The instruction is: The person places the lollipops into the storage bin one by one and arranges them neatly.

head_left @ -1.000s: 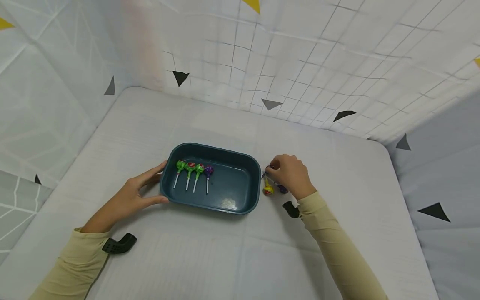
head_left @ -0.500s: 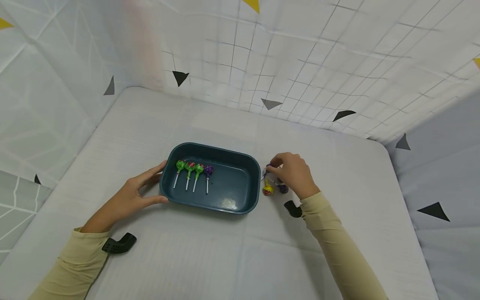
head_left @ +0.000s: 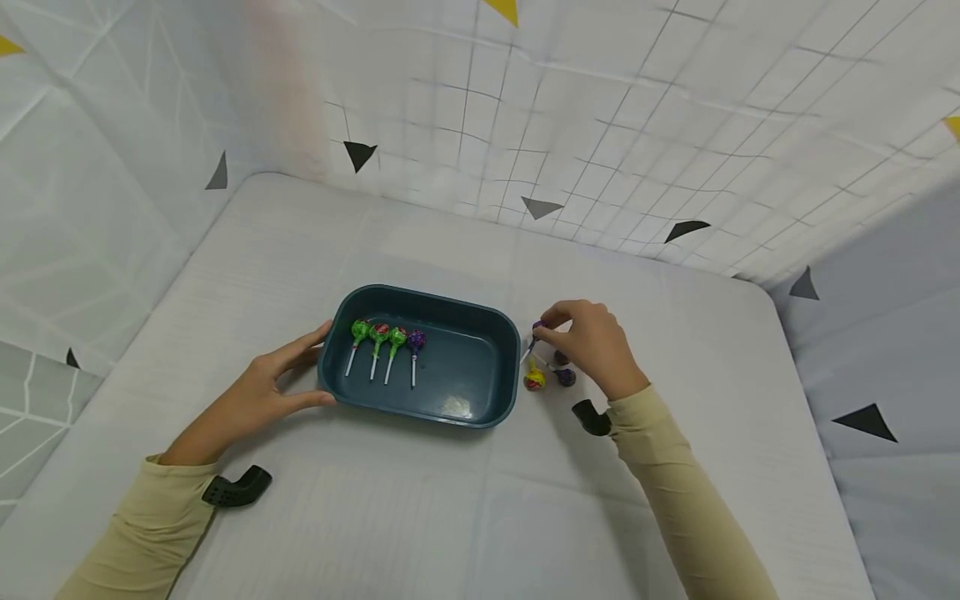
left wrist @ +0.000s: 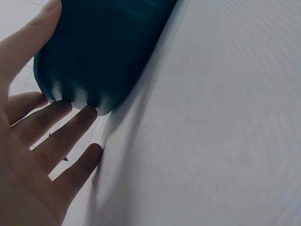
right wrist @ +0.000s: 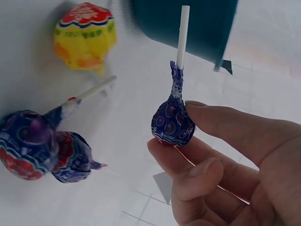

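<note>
My right hand pinches a purple-wrapped lollipop by its candy head between thumb and fingertips. Its white stick points toward the tray in the right wrist view. On the table beneath that hand lie a yellow lollipop and two purple ones, the nearer lollipop overlapping the other lollipop. My left hand is spread at the left end of a dark blue-green tray, fingertips against its outer wall. In the tray, three green lollipops and a purple lollipop form a row, sticks toward me.
A white cloth covers the table. A patterned white curtain hangs behind and at the sides. Black curved pieces show at each wrist, the left piece and the right piece.
My right hand has drawn slightly up and right with the purple lollipop, leaving more of the other lollipops showing. The left hand and the tray have stayed put.
</note>
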Available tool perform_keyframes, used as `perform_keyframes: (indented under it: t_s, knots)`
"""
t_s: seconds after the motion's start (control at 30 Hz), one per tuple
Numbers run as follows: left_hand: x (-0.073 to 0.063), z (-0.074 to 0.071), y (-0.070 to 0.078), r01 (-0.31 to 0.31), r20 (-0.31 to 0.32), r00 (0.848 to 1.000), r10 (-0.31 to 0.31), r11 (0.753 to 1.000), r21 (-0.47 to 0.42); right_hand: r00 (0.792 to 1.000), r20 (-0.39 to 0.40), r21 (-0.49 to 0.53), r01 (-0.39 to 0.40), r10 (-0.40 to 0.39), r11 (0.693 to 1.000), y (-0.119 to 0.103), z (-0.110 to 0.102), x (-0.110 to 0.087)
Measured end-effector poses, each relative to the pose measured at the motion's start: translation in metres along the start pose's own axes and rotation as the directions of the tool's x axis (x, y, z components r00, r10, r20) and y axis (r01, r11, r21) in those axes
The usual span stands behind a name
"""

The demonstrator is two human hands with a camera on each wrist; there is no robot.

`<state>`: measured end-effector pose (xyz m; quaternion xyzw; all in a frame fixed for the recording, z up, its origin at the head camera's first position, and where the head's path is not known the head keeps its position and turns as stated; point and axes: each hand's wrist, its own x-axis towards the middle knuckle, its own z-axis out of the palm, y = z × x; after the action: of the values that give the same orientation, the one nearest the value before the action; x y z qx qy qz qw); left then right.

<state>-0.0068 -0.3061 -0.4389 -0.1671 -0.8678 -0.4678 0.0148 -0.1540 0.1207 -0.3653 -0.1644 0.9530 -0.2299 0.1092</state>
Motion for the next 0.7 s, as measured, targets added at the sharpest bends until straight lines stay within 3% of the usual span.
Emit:
perform_keyframes:
  t_s: [0.3, 0.7]
  knots:
    - [0.001, 0.0, 0.003, -0.068, -0.023, 0.997, 0.067, 0.998, -0.019, 1.0, 0.008, 0.013, 0.024, -0.024, 1.0, -0.004, -0.007, -0.003]
    - [0.0, 0.0, -0.001, -0.006, -0.002, 1.0, 0.006, 1.0, -0.007, 0.998, 0.002, 0.002, 0.063, -0.063, 0.998, -0.012, -0.018, -0.006]
